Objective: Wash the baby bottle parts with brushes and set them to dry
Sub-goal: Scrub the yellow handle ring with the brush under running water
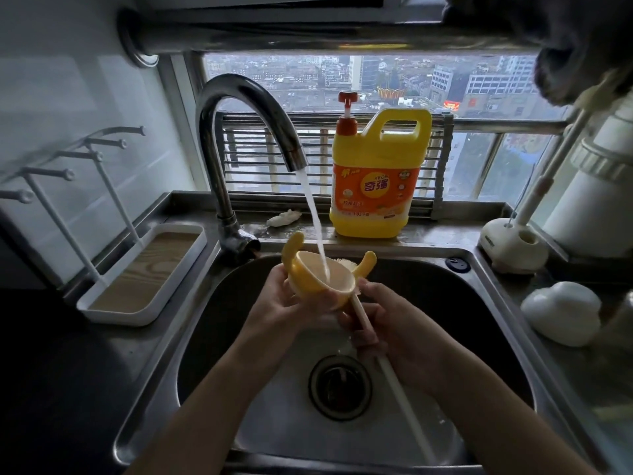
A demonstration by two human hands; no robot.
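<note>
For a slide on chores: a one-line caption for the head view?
Left hand holds a yellow handled bottle part under the running tap; right hand grips a white brush over the sink.

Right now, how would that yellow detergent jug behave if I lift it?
The detergent jug looks rigid, probably heavy if full; its opaque body hides the level. Broad base likely resists tipping; moulded handle should aid grip.

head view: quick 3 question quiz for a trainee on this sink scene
1. True or false: water from the faucet lands in the yellow handled part.
2. Which of the hands grips the brush handle? A left, B right.
3. Fill in: the detergent jug stands ___ the sink.
Key: 1 true. 2 B, the right hand; the left hand holds the yellow handled part. 3 behind.
</note>
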